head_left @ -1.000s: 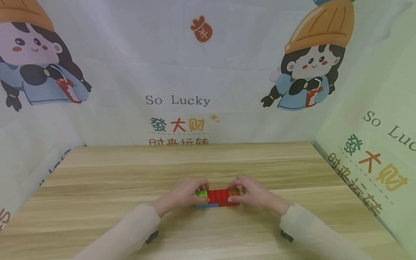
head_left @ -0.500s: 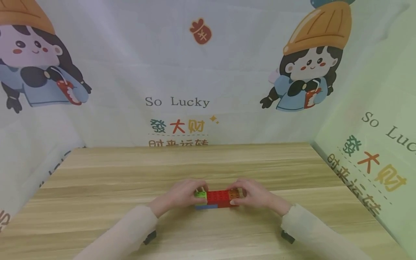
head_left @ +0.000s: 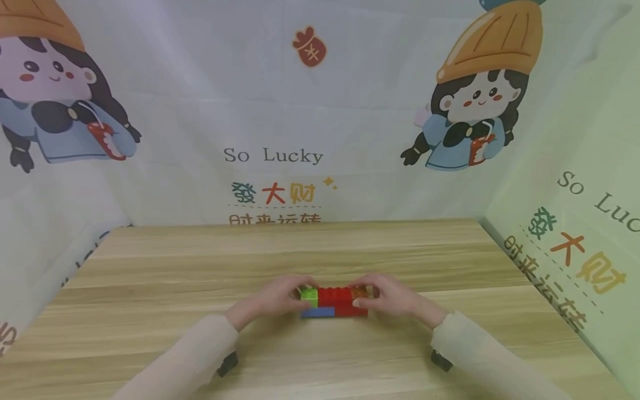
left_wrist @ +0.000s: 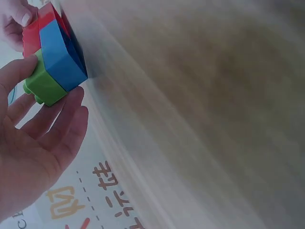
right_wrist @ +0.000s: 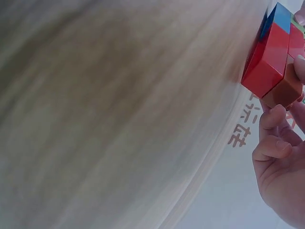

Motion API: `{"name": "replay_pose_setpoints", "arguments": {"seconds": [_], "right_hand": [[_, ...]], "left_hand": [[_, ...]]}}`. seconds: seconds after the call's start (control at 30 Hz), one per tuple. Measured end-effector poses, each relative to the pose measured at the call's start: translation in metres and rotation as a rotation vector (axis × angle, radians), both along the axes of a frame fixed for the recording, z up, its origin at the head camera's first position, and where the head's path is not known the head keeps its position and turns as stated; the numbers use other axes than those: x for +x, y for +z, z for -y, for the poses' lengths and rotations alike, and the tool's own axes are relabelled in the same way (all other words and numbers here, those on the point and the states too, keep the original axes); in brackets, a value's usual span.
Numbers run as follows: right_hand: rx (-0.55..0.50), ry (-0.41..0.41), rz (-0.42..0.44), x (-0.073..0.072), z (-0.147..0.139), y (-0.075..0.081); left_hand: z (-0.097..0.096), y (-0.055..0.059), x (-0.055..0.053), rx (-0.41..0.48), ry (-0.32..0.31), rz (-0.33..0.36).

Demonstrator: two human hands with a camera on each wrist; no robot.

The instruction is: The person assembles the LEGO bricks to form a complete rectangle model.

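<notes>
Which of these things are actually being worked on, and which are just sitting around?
In use:
block stack of green, red, orange and blue bricks
left hand gripping its green end
right hand gripping its orange end

Just there:
wooden table
cartoon backdrop cloth

Looks like a small play corner at home: a wooden bench point(head_left: 200, 266) closed in by hanging cloth sheets point(head_left: 350, 111) with cartoon girls in orange hats point(head_left: 480, 94) and "So Lucky" words point(head_left: 273, 155).
</notes>
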State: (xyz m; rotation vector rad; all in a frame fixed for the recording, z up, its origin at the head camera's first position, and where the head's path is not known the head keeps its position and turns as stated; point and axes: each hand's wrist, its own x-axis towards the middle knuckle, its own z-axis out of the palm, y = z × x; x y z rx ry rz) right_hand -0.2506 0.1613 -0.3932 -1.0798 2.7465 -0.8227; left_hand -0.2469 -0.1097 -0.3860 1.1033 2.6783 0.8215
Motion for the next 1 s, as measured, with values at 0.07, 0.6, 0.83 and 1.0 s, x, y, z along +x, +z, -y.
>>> {"name": "replay_pose_setpoints", "arguments": {"seconds": [0.07, 0.6, 0.83, 1.0], "right_hand": [[0.012, -0.013, 0.002, 0.0, 0.0005, 0.0004], [0.104, -0.032, -0.027, 0.0018, 0.0018, 0.0013], [0.104, -0.022, 0.002, -0.002, 0.0004, -0.0004], [0.114, -0.004, -0.009, -0.0028, 0.0002, 0.0004]], "left_hand": [[0.001, -0.0007, -0.0027, 0.023, 0.002, 0.036], [0.0073, -0.0045, -0.0068, 0.139, 0.064, 0.16], [0.0071, -0.0075, -0.0059, 0.042, 0.054, 0.078], [0.0057, -0.0077, -0.004, 0.012, 0.037, -0.012]]}}
